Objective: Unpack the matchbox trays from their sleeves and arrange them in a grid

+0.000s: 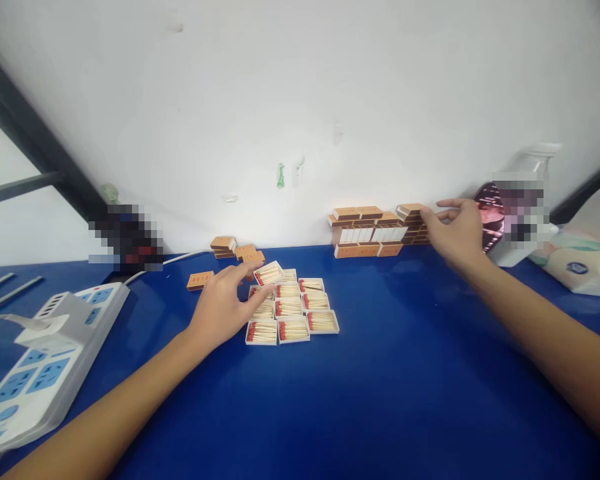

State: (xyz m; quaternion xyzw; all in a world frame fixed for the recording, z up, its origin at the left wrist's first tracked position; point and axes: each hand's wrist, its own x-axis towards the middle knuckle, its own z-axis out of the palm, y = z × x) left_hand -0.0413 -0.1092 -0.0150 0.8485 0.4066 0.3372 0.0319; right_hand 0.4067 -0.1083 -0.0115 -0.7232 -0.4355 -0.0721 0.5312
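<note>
My left hand (pixel 223 297) pinches a white matchbox tray (pixel 269 273) full of red-tipped matches, lifted and tilted over other filled trays. Those open trays (pixel 293 328) lie side by side in rows on the blue table, matches facing up. My right hand (pixel 457 233) is at the right end of a wall of stacked matchboxes, its thumb against the topmost matchbox (pixel 410 209) there. The fingers of that hand are apart, with nothing visible between them. In the middle of the stack (pixel 357 251), several boxes stand with white ends showing.
Closed orange matchboxes (pixel 223 244) lie in a small pile near the wall, and a single matchbox (pixel 201 280) lies left of it. A white power strip (pixel 75 353) with a plug is on the left. A tissue pack (pixel 585 247) stands at right beside a picture-covered object (pixel 491 217).
</note>
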